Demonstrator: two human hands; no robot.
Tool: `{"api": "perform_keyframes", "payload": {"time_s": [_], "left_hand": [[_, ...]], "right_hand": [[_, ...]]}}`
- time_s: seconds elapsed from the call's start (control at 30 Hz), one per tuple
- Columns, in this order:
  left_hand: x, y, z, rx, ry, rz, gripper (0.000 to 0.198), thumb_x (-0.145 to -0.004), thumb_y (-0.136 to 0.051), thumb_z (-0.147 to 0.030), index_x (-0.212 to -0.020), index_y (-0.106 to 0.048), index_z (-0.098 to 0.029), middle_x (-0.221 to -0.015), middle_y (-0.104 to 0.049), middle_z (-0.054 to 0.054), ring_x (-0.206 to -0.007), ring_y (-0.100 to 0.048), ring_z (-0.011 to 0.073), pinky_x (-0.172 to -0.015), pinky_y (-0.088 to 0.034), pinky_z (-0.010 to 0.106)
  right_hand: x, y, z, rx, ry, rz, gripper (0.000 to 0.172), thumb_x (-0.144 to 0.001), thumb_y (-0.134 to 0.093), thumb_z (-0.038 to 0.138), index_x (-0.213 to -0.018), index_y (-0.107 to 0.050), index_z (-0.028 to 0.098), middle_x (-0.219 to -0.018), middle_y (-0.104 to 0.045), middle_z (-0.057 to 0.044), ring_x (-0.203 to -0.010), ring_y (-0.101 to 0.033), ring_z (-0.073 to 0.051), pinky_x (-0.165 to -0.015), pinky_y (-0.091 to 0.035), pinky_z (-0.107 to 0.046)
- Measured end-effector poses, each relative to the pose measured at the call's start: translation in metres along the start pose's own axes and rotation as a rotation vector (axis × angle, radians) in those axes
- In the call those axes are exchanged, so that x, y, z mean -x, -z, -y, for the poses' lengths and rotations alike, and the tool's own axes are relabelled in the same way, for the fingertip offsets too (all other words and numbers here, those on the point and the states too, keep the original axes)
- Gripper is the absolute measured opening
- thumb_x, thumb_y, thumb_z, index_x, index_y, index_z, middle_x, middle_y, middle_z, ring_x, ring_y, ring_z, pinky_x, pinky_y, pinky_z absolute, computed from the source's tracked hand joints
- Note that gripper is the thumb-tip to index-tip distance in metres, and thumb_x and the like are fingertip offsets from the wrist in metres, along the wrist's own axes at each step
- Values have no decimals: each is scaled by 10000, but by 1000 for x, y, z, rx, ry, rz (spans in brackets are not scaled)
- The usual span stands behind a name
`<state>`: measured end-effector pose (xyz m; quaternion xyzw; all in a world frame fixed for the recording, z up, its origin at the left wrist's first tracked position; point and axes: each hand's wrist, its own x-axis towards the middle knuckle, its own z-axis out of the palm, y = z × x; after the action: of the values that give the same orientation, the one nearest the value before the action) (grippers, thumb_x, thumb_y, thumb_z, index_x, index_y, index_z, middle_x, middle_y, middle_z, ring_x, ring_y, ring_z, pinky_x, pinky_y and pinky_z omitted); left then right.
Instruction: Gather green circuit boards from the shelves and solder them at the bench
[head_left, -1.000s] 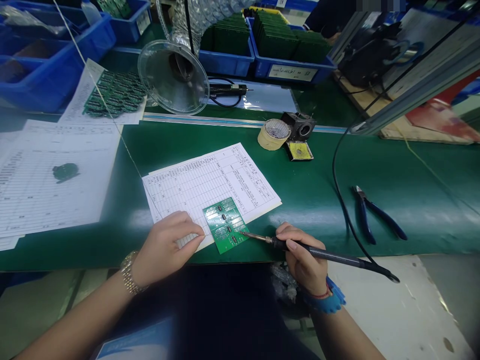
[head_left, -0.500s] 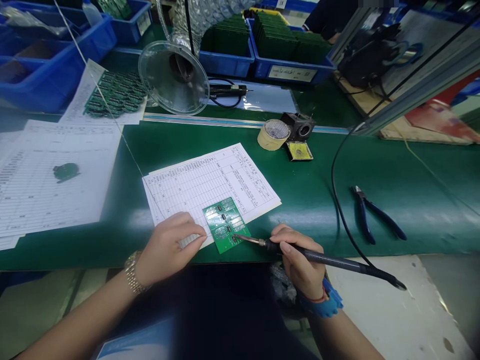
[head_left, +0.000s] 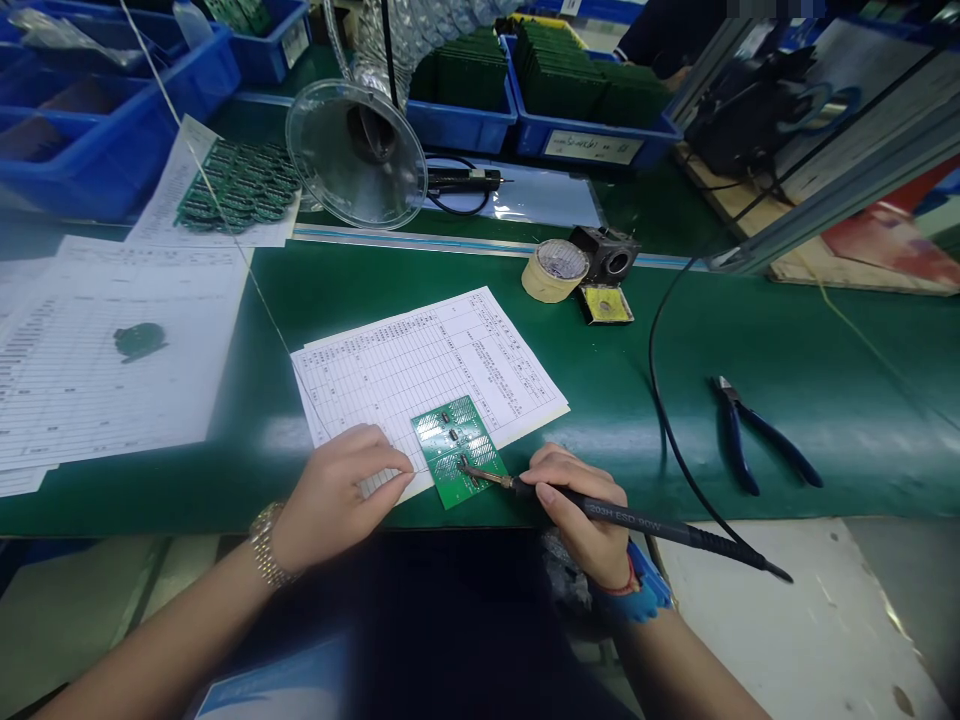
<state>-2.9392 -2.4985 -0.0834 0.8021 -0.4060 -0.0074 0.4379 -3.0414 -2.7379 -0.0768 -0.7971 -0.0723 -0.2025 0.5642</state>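
Observation:
A green circuit board (head_left: 444, 488) with several small dark parts lies on the front edge of the printed sheets (head_left: 405, 340). My right hand (head_left: 577, 500) grips a black soldering iron (head_left: 645, 522) like a pen, its tip touching the board near the lower dark parts. Left of the board, my left hand (head_left: 352, 485) is closed in a pinch, thumb against forefinger. Solder wire (head_left: 259, 295) runs down from the upper left into this hand; its end at the fingertips is too fine to make out.
Blue-handled cutters (head_left: 750, 430) lie at right. Behind are a tape roll (head_left: 551, 275), an iron stand (head_left: 604, 255) and a clear fume hood (head_left: 322, 170). Blue bins (head_left: 600, 145) hold boards. More boards (head_left: 236, 190) and papers (head_left: 150, 400) are at left. The iron's cable (head_left: 656, 370) loops beside my right hand.
The iron and my right hand have moved slightly left; the tip has shifted up the board to another spot. My left hand keeps its pinch. The whole view has shifted slightly.

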Motion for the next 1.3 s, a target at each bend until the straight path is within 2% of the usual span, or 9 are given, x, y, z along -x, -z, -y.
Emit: {"api": "perform_keyframes", "payload": {"time_s": [0.37, 0.57, 0.8, 0.97, 1.13, 1.23, 1.3], "left_hand": [[-2, 0, 2, 8, 5, 8, 103, -778, -551, -163, -771, -653, -175, -669, -550, 33, -637, -506, 132, -548, -399, 263], [-2, 1, 3, 7, 0, 13, 101, -779, -551, -164, -783, -651, -182, -673, -553, 33, -639, -505, 130, -544, -400, 262], [-2, 1, 2, 0, -3, 9, 100, -779, -552, -169, -781, -650, -187, -676, -557, 31, -634, -505, 127, -541, -403, 261], [-3, 5, 2, -22, -17, -11, 94, -777, -555, -163, -776, -647, -183, -652, -548, 22, -619, -504, 124, -525, -404, 253], [-10, 12, 1, -79, -88, -42, 87, -775, -568, -162, -811, -647, -178, -682, -572, 20, -636, -523, 121, -541, -428, 243], [-28, 27, 3, -221, -207, -108, 82, -768, -588, -182, -813, -656, -175, -669, -570, 11, -618, -516, 112, -533, -428, 232], [-49, 41, 14, -399, -319, -209, 74, -760, -602, -205, -781, -667, -177, -640, -564, 5, -597, -492, 112, -504, -402, 233]], "right_hand": [[1, 1, -2, -8, 4, 14, 174, -744, -527, 126, -816, -668, 201, -616, -563, -26, -628, -499, -175, -609, -409, -357], [-1, 0, -3, -79, -36, -90, 148, -759, -528, 166, -755, -669, 208, -610, -569, -29, -624, -494, -178, -581, -384, -340], [-3, -1, 0, -74, -35, -62, 165, -758, -524, 136, -776, -674, 205, -632, -581, -28, -634, -503, -175, -591, -388, -339], [-4, 5, -1, -105, -11, -163, 159, -742, -532, 159, -776, -680, 204, -613, -572, -27, -630, -494, -180, -586, -371, -343], [-8, 19, 1, -116, 44, -325, 181, -728, -516, 149, -766, -686, 195, -634, -581, -32, -667, -510, -194, -621, -359, -356], [-8, 27, 3, -129, 63, -409, 187, -710, -505, 138, -754, -682, 180, -635, -582, -36, -662, -513, -196, -615, -352, -355], [-7, 31, 4, -135, 67, -438, 185, -703, -501, 133, -743, -678, 170, -618, -569, -35, -645, -505, -190, -606, -347, -351]]}}
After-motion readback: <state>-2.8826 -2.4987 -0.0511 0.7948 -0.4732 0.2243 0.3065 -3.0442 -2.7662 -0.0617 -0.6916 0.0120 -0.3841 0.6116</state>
